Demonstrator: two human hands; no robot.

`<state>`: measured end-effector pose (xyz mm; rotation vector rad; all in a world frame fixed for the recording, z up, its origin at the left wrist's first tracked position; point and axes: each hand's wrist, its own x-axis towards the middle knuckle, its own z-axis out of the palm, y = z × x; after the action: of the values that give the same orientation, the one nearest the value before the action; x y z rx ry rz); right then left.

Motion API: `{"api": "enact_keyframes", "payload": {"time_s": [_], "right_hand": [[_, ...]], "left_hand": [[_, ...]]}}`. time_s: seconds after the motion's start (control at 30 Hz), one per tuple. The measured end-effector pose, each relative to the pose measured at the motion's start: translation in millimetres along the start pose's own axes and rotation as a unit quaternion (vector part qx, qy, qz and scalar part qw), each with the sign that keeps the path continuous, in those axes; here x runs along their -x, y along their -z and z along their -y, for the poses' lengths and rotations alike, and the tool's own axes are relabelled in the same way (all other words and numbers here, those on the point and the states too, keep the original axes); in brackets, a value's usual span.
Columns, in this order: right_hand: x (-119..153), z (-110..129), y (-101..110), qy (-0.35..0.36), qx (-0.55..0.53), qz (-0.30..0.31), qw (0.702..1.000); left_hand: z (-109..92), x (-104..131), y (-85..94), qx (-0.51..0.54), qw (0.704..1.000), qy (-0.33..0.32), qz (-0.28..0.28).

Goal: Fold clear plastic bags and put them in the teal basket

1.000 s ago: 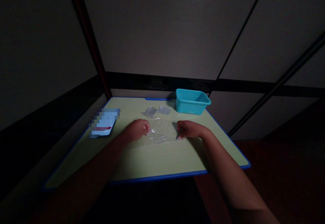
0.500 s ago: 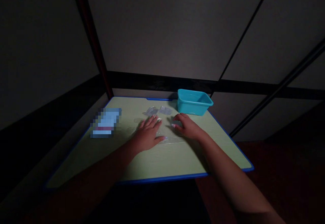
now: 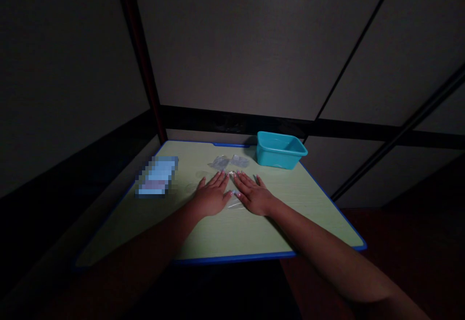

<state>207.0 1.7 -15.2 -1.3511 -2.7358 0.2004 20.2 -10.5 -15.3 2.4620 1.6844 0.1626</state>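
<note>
My left hand (image 3: pixel 211 195) lies flat with fingers spread on a clear plastic sheet or bag (image 3: pixel 234 202) at the middle of the table. Beside it my right hand (image 3: pixel 254 195) is also flat on the plastic, fingers stretched out, its thumb tip close to the left thumb. Neither hand grips anything. Much of the plastic is hidden under both hands. Just beyond the fingertips lie two small see-through packets, one on the left (image 3: pixel 219 161) and one on the right (image 3: pixel 240 161).
A turquoise basket (image 3: pixel 279 158) stands at the back right of the pale, blue-edged table (image 3: pixel 232 242). On the left lies a pixelated, phone-like flat object (image 3: pixel 158 177). Dark panelled walls rise behind and to the left.
My right hand has come down and left, from curled above the plastic to flat beside my left hand. My left hand stays flat. The view has shifted slightly.
</note>
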Motion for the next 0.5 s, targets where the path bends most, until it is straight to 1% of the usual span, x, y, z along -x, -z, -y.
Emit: {"api": "enact_keyframes", "payload": {"time_s": [0.17, 0.33, 0.5], "right_hand": [[0, 1, 2, -0.004, 0.012, 0.011, 1.000], [2, 3, 3, -0.007, 0.027, 0.024, 0.999], [6, 2, 4, -0.020, 0.031, 0.020, 0.999]], "left_hand": [[-1, 2, 3.7, -0.015, 1.000, 0.022, 0.012], [5, 2, 4.2, -0.020, 0.998, 0.050, 0.015], [9, 3, 8.1, -0.015, 0.996, 0.084, 0.023]]}}
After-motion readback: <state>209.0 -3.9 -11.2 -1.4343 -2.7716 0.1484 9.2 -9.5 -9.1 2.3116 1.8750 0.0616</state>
